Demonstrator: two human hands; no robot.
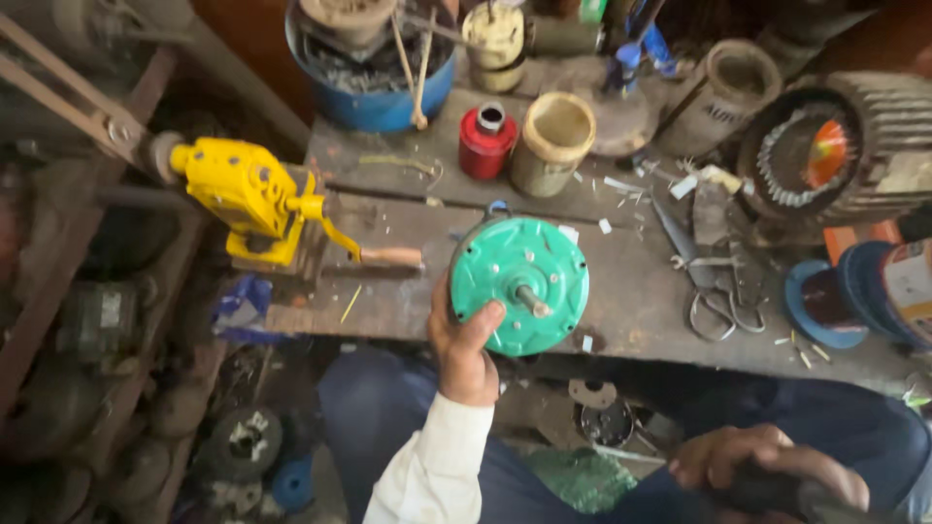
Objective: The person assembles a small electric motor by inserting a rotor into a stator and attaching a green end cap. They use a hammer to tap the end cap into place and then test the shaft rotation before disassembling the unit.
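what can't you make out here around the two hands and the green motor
- Head view: back of the green motor, turned away; left hand covers its near edge.
- Head view: dark thing in the right hand, wrapped by fingers, cut off by the bottom edge.
- Head view: blue tub contents, blurred, cut off on top.

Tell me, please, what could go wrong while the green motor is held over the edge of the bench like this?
1. The left hand alone grips the green motor housing by its rim, partly past the workbench edge; a slipped grip would likely drop it towards the lap.
2. Scissors and metal scraps lie beside it and could snag a hand.
3. The right hand holds a dark object, so it probably cannot help quickly.
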